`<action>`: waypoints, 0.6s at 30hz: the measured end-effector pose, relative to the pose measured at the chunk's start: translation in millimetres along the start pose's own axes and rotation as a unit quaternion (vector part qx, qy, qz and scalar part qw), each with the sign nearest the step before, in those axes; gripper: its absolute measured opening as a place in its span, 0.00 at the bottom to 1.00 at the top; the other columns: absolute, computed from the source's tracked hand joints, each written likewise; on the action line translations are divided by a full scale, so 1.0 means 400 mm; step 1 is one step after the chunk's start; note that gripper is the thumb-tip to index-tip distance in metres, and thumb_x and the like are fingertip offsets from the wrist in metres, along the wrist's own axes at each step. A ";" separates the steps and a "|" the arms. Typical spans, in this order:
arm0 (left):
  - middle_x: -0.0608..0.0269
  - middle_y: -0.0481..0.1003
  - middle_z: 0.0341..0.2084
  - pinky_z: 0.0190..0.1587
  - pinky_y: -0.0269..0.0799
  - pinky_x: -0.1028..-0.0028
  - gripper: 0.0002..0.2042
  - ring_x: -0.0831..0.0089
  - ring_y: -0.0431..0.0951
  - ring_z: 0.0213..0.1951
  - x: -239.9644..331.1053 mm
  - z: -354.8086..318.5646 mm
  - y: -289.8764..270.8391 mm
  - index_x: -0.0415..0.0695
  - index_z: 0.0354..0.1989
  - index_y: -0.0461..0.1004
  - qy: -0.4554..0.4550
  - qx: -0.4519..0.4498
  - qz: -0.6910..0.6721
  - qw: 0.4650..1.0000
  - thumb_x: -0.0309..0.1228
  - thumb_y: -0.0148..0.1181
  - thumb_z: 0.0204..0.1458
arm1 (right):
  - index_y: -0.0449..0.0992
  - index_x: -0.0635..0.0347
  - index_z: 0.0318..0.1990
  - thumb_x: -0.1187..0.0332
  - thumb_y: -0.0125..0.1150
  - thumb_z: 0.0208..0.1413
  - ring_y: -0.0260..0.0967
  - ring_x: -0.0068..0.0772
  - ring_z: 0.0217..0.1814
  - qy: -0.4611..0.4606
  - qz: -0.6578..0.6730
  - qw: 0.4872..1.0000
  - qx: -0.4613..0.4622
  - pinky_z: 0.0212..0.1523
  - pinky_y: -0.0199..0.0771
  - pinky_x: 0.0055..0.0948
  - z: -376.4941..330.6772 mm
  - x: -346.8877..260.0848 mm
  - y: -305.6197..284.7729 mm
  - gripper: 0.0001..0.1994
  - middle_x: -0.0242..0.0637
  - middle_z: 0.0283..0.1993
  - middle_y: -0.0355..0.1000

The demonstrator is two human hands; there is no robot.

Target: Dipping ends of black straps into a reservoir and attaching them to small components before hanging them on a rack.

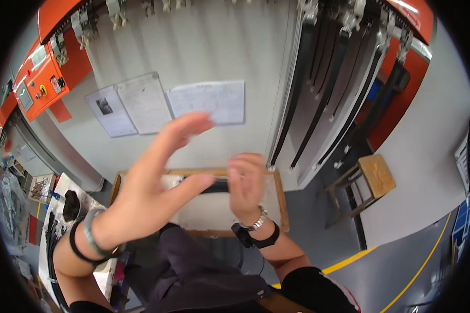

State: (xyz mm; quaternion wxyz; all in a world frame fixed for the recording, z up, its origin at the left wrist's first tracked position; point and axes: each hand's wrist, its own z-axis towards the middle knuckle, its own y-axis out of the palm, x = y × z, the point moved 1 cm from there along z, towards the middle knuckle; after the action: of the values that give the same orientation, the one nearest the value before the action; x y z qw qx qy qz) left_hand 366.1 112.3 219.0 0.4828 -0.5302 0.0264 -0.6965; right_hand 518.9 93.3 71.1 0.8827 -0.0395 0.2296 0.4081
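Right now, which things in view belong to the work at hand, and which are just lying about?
Likely in the work:
- left hand, right hand
- pale wood-edged table beneath
- black object behind them, partly hidden

Likely lying about:
- brown square-topped wooden stool
- clear crumpled plastic

Black strip (219,186), seemingly straight, on wood-edged white surface (206,214)

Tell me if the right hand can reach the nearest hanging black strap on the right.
Probably yes: nothing visible stands between the right hand and that black strap, though one view leaves depth uncertain.
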 end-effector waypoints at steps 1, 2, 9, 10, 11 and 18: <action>0.55 0.61 0.55 0.60 0.47 0.69 0.29 0.67 0.58 0.59 0.003 -0.062 -0.026 0.38 0.59 0.53 -0.035 0.006 -0.003 0.999 0.27 0.56 0.47 | 0.70 0.65 0.36 0.78 0.53 0.50 0.62 0.33 0.40 0.041 0.052 0.998 -0.021 0.44 0.61 0.30 -0.042 -0.016 0.035 0.05 0.40 0.37 0.66; 0.56 0.63 0.53 0.59 0.50 0.70 0.28 0.67 0.60 0.58 0.001 -0.120 -0.053 0.37 0.57 0.55 -0.077 0.035 -0.020 0.996 0.27 0.56 0.47 | 0.70 0.65 0.35 0.79 0.54 0.49 0.62 0.33 0.39 0.069 0.080 0.993 -0.045 0.43 0.62 0.30 -0.079 -0.027 0.065 0.05 0.39 0.35 0.66; 0.69 0.68 0.23 0.33 0.63 0.82 0.06 0.82 0.66 0.28 -0.022 -0.631 -0.345 0.40 0.30 0.69 -0.236 0.405 0.073 0.880 0.30 0.55 0.52 | 0.67 0.62 0.27 0.77 0.53 0.47 0.60 0.33 0.28 0.038 0.223 0.956 -0.184 0.32 0.61 0.30 -0.213 -0.124 0.306 0.02 0.37 0.26 0.65; 0.70 0.68 0.23 0.33 0.63 0.82 0.06 0.82 0.66 0.28 -0.006 -0.712 -0.380 0.40 0.29 0.69 -0.230 0.448 0.152 0.850 0.30 0.54 0.53 | 0.69 0.61 0.27 0.77 0.54 0.47 0.64 0.36 0.27 0.077 0.272 0.935 -0.214 0.33 0.63 0.33 -0.233 -0.139 0.336 0.01 0.37 0.24 0.66; 0.70 0.68 0.23 0.33 0.63 0.81 0.07 0.82 0.66 0.28 0.008 -0.768 -0.424 0.40 0.29 0.70 -0.237 0.482 0.167 0.827 0.30 0.54 0.54 | 0.69 0.61 0.26 0.74 0.51 0.50 0.64 0.36 0.26 0.096 0.254 0.939 -0.211 0.32 0.63 0.33 -0.279 -0.116 0.330 0.03 0.37 0.24 0.66; 0.65 0.73 0.19 0.29 0.66 0.78 0.07 0.79 0.73 0.25 0.058 -1.446 -0.636 0.37 0.29 0.72 -0.433 0.587 0.374 0.573 0.28 0.53 0.51 | 0.60 0.61 0.18 0.70 0.40 0.58 0.48 0.19 0.16 0.244 0.345 0.875 -0.234 0.18 0.51 0.18 -0.327 -0.195 0.521 0.15 0.31 0.18 0.54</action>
State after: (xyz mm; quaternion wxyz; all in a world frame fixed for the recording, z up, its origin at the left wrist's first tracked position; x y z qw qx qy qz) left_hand -239.3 -43.4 123.0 0.8595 -0.3123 -0.4045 -0.0046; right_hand 272.4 143.0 13.2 0.5664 -0.2619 0.3345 0.7062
